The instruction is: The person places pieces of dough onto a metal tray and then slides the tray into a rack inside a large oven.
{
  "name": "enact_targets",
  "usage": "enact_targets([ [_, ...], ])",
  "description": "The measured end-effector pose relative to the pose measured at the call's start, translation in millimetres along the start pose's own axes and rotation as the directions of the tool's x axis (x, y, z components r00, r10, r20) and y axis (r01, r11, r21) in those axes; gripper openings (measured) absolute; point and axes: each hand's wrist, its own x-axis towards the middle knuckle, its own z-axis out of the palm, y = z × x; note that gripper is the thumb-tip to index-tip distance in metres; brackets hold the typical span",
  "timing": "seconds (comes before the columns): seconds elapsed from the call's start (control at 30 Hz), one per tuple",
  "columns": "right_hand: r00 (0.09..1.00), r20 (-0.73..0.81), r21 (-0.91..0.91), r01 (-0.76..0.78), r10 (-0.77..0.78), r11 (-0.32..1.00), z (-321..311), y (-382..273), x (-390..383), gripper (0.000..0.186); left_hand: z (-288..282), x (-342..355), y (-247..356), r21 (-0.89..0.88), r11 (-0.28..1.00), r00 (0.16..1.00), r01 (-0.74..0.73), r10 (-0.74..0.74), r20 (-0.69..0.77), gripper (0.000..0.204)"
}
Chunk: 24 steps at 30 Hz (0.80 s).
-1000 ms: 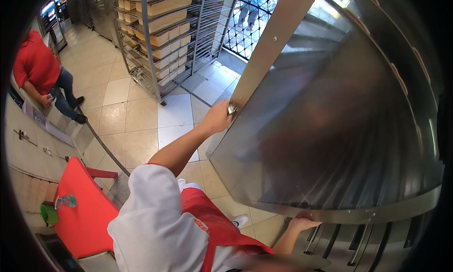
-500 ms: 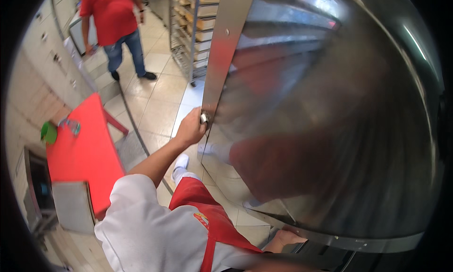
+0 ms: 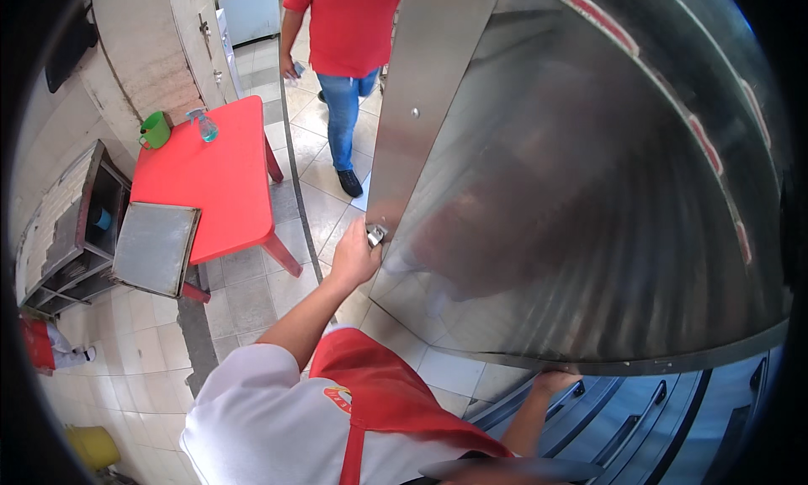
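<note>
A large, shiny stainless steel panel point(image 3: 522, 224) with a broad flat side edge fills the right half of the view and mirrors my apron. My left hand point(image 3: 356, 253) is closed around that side edge, at a small metal fitting point(image 3: 375, 235). Lower down, my right hand point(image 3: 555, 381) grips the panel's bottom edge, its fingertips mostly hidden by the metal. Beneath that hand are steel fronts with long bar handles point(image 3: 644, 413).
A red table point(image 3: 206, 178) stands to the left, bearing a green mug point(image 3: 155, 130), a spray bottle point(image 3: 206, 128) and a metal tray point(image 3: 156, 242) at its corner. Ahead, a person in red point(image 3: 349, 30) stands beyond the panel. A yellow bucket point(image 3: 93, 448) sits lower left.
The view has shifted, and the table now appears farther right. The person in red appears closer, partly behind the panel. The rack is out of sight. Both hands keep their places on the panel.
</note>
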Motion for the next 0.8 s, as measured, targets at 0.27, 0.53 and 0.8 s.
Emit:
enact_targets([
  [0.27,0.995,-0.026,0.164,-0.092,0.097,0.982,-11.2,-4.5,14.9,0.051,-32.8,-91.6,17.7,0.04,0.997,0.998,0.059,-0.058,-0.03,0.051],
  [0.53,0.973,0.189,0.083,-0.147,0.129,0.986,-59.2,-6.0,46.3,0.048,-36.1,-173.3,41.4,0.085,0.98,0.974,0.18,-0.166,-0.155,0.05],
  [0.8,0.981,0.088,-0.003,-0.176,0.176,0.984,-57.7,-2.1,59.1,0.064,-32.0,-254.4,76.2,0.115,0.939,0.904,0.325,-0.272,-0.33,0.05],
])
